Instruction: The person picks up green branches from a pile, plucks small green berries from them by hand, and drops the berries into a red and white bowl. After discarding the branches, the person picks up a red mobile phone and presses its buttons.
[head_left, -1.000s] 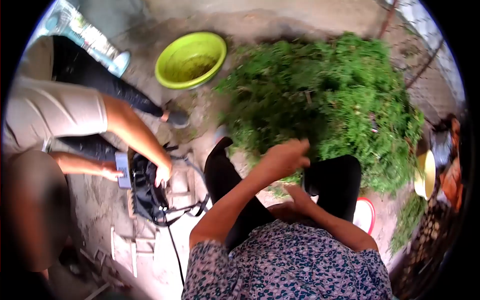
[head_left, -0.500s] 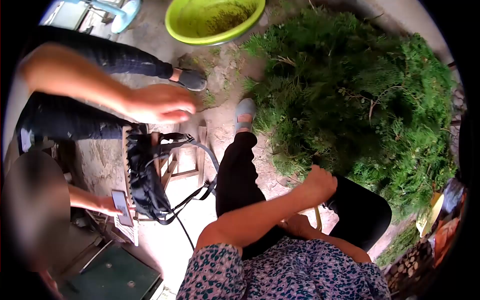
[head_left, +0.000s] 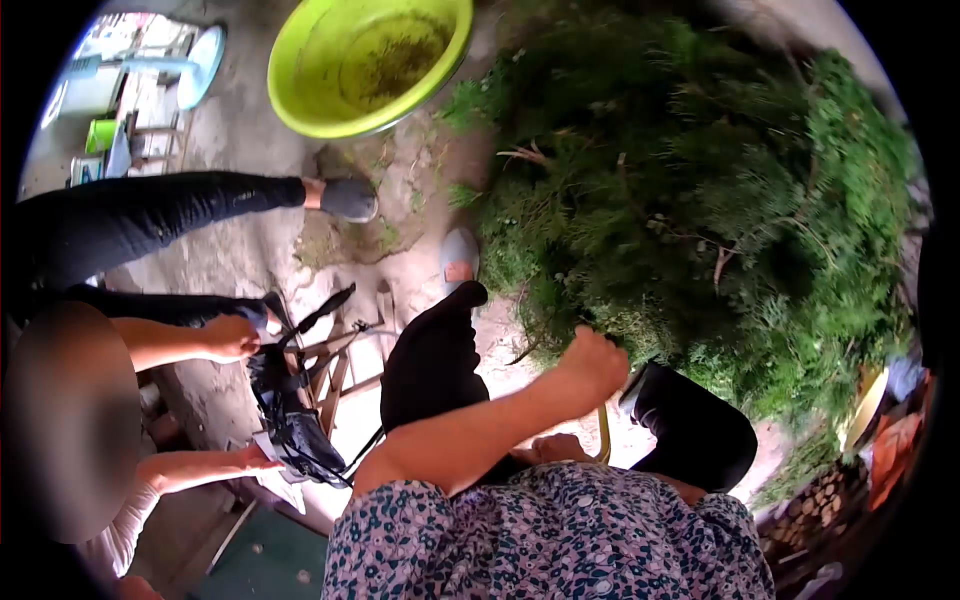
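My left hand is closed in a raised fist above my black trouser leg, near the edge of a large heap of green cut branches. What it holds, if anything, is hidden. My right hand lies low against my lap, partly behind my left forearm, its fingers mostly hidden. Beside it, a thin curved yellow piece stands up. My grey shoe rests on the ground at the heap's left edge.
At the left, another person in dark trousers has one hand by a black bag and the other beneath it. A yellow-green basin stands at the top. Cut logs lie lower right.
The view has shifted, with the basin now lower and further left. The other person's extended hand has drawn back to the bag. My left hand stays closed above my leg.
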